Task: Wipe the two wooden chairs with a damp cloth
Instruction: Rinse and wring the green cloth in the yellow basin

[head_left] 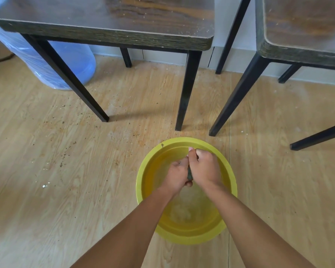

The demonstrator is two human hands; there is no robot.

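Two bare hands meet over one yellow basin (143, 172) that stands on the pale wooden floor (66, 171) in the near middle of the scene. The left hand (177, 176) and the right hand (204, 168) are pressed close together, each curled into a fist around one small dark cloth (189, 173), of which only a narrow strip shows between them; it seems twisted, though the view is too poor to be sure. The cloth is held above the water in the basin, which looks cloudy and rippled under the wrists.

Two wooden chairs stand on the far side of the basin. The left chair (108, 14) shows a dark, grainy seat dusted with pale crumbs, and four black legs are visible under it. The right chair (306, 22) is cut by the right edge, with four black legs in view. Both seats are well apart from the hands.

One bluish translucent plastic container (74, 60) stands far left, behind the left chair's legs. Brown specks and a few white bits lie scattered on the floor left of the basin
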